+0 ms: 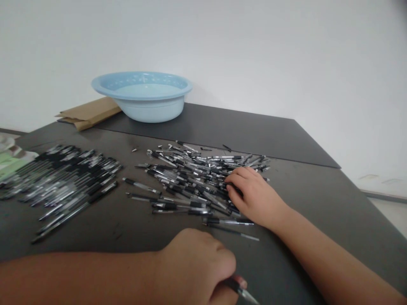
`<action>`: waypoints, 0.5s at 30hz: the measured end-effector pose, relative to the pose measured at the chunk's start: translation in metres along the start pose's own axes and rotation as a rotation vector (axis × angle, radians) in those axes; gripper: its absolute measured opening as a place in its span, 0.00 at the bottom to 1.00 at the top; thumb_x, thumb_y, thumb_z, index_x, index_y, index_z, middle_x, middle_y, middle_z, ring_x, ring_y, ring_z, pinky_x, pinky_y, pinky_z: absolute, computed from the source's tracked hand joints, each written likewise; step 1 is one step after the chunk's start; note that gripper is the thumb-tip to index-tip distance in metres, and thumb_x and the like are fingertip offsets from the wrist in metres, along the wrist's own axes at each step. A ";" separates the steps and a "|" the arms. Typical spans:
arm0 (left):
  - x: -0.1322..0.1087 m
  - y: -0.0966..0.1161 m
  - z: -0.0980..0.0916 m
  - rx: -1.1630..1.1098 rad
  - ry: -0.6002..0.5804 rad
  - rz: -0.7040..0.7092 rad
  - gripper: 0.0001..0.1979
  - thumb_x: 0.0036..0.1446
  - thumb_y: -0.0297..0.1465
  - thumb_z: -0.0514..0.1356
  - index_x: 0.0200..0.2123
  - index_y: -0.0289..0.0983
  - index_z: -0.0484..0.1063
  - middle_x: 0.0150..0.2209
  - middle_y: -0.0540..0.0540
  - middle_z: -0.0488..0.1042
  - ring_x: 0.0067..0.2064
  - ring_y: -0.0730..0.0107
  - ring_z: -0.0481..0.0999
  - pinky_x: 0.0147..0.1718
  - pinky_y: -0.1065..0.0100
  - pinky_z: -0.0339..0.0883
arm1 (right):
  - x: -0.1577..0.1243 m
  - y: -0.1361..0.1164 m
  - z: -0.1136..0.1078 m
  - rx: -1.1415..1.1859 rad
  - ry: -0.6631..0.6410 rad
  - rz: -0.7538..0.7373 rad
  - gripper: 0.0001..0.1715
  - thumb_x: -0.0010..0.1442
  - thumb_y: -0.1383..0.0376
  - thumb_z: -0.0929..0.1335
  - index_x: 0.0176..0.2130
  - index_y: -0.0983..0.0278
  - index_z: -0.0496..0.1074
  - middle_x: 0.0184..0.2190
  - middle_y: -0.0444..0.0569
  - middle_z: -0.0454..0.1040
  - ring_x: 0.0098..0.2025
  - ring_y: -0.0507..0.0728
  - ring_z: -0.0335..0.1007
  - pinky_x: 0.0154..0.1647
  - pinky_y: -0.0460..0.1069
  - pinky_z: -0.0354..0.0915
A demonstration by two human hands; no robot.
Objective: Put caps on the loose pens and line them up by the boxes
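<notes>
My left hand (200, 267) is closed around a pen (243, 291) with a black grip and a clear, shiny end, low in the view near the table's front. Part of that pen is hidden inside the fist. My right hand (254, 195) rests at the right side of a loose pile of pens and pen parts (190, 178). Its thumb and fingers pinch a dark piece, which looks like a black pen, mostly covered by the hand. To the left lies a neater group of pens (66, 178), laid side by side and slanting.
A light blue basin (149, 108) stands at the back of the dark table (305, 190). Beside it lies a flat brown paper bag (92, 111). A green and white packet (14, 159) sits at the left edge. Behind the table is a white wall (254, 55).
</notes>
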State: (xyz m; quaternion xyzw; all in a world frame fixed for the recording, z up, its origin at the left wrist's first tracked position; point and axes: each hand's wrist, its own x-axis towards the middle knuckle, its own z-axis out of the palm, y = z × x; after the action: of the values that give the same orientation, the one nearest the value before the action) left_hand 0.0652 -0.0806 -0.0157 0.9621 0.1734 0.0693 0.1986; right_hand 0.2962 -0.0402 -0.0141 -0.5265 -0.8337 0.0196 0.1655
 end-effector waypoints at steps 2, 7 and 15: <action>0.000 -0.001 0.000 -0.018 0.018 -0.044 0.14 0.61 0.39 0.65 0.26 0.40 0.70 0.24 0.52 0.74 0.25 0.65 0.72 0.24 0.63 0.55 | 0.000 0.000 0.001 0.012 0.007 -0.005 0.09 0.71 0.69 0.65 0.45 0.64 0.76 0.43 0.55 0.76 0.47 0.64 0.70 0.54 0.60 0.66; -0.002 -0.002 0.003 -0.082 0.037 -0.086 0.11 0.56 0.38 0.66 0.27 0.41 0.69 0.25 0.53 0.74 0.26 0.64 0.73 0.25 0.62 0.54 | -0.003 0.000 0.001 -0.039 -0.003 -0.022 0.11 0.71 0.67 0.65 0.49 0.63 0.76 0.43 0.56 0.77 0.48 0.66 0.70 0.55 0.61 0.66; -0.004 -0.002 0.004 -0.111 0.080 -0.079 0.12 0.58 0.39 0.66 0.28 0.40 0.69 0.26 0.53 0.75 0.26 0.64 0.73 0.25 0.63 0.52 | -0.005 -0.003 0.000 -0.075 -0.024 -0.015 0.13 0.69 0.69 0.65 0.48 0.64 0.78 0.42 0.56 0.78 0.47 0.66 0.71 0.54 0.60 0.66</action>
State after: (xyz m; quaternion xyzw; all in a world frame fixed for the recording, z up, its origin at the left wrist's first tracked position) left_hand 0.0619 -0.0815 -0.0206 0.9385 0.2150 0.1094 0.2469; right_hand 0.2960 -0.0457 -0.0146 -0.5257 -0.8398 -0.0064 0.1357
